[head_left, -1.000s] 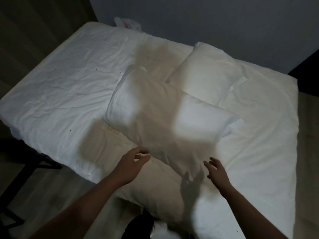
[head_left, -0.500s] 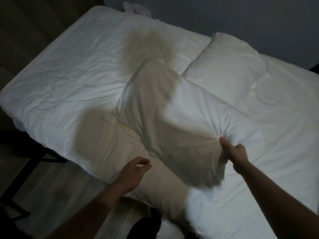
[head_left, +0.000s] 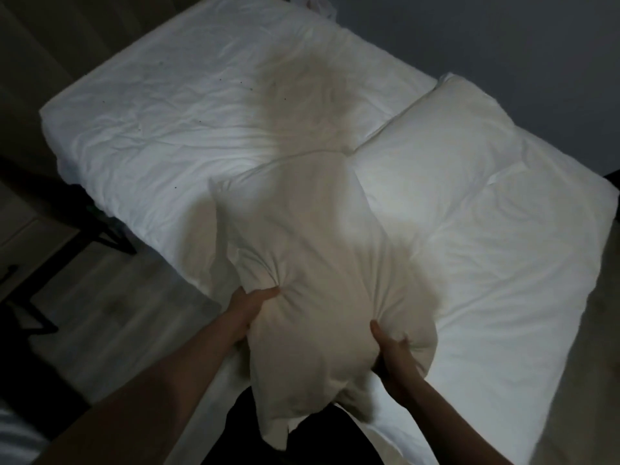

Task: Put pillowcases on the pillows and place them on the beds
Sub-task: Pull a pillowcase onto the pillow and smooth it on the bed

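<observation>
Head view is showing a white pillow (head_left: 312, 263) being held up over the near edge of the bed (head_left: 188, 129), in the lower middle of the frame. The left hand (head_left: 250, 305) is gripping the pillow's left side, its fingers digging into the fabric and bunching it into creases; the right hand (head_left: 394, 355) is gripping the lower right part, thumb lying on the front and fingers curling behind, so each grip is closing on the pillow. The pillow's lower corner is hanging down toward the bottom of the frame, in front of the person's dark clothing. A second pillow (head_left: 446, 152) is lying flat on the bed at the upper right, its near corner sitting just beside the held pillow's top edge. A shadow is falling across the wrinkled sheet above the held pillow. To the upper left, the bed's sheet is lying bare and open up to its far edge. At the left, the bed's edge is dropping to a wooden floor (head_left: 110, 297), where a dark frame (head_left: 100, 229) is showing under the mattress. A grey wall (head_left: 486, 38) is filling the upper right.
</observation>
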